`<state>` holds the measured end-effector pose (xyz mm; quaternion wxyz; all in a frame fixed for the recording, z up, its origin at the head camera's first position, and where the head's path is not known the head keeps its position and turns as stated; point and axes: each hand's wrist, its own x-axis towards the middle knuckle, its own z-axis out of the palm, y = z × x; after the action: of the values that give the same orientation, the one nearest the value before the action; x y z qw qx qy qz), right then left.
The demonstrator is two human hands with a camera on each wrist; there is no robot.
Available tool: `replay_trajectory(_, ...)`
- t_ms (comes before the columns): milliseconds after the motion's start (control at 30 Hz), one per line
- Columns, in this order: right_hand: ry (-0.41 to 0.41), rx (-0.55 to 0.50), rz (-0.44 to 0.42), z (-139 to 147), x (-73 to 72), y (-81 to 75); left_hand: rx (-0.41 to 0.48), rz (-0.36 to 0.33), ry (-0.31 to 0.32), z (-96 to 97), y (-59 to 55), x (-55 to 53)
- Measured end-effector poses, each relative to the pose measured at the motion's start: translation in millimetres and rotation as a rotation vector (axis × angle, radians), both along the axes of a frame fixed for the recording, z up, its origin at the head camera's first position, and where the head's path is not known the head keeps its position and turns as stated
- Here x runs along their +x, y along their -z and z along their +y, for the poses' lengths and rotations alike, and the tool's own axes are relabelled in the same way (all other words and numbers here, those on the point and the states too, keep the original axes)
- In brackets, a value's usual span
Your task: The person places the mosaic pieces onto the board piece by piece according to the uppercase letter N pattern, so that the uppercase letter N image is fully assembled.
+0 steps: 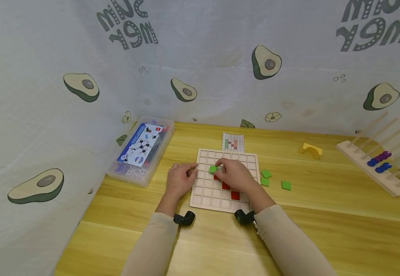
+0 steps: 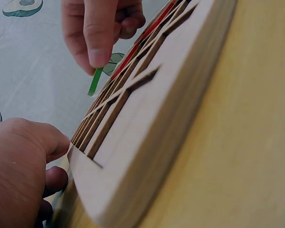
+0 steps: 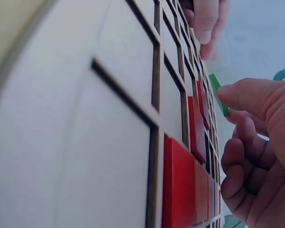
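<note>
A pale wooden grid board (image 1: 200, 193) lies on the table, with red tiles (image 1: 235, 195) set diagonally in some of its cells. My right hand (image 1: 236, 174) reaches over the board and pinches a green square tile (image 1: 213, 169) between thumb and fingers. In the right wrist view the green tile (image 3: 219, 95) is held by its edge, close to the board's surface. My left hand (image 1: 181, 178) rests at the board's left side, its fingertips touching the rim, loosely bent. Loose green tiles (image 1: 286, 185) lie right of the board.
Behind the board is a small printed card (image 1: 232, 142) with a coloured grid pattern. A clear plastic box (image 1: 141, 149) with a molecule label stands at the left. To the right are a yellow arch block (image 1: 312, 150) and a wooden peg rack (image 1: 372, 168) with blue and purple beads.
</note>
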<state>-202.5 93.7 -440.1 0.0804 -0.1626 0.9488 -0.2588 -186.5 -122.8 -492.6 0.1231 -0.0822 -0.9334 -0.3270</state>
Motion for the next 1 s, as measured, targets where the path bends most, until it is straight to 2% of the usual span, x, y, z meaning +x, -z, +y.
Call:
replay_trajectory(167,-0.004,0.032,0.022,-6.5,-5.4,1.3,0.004,-0.026,-0.005,0.7,0.5,-0.7)
replay_trajectory(600,0.039,0.121,0.002,-16.9,-8.4,0.6,0.005,-0.03,-0.01,0.3,-1.4,-1.0)
replay_trajectory(1000,0.083,0.123,-0.008,-20.7,-7.5,6.3,-0.003,-0.026,-0.008,-0.6,3.9,-2.9)
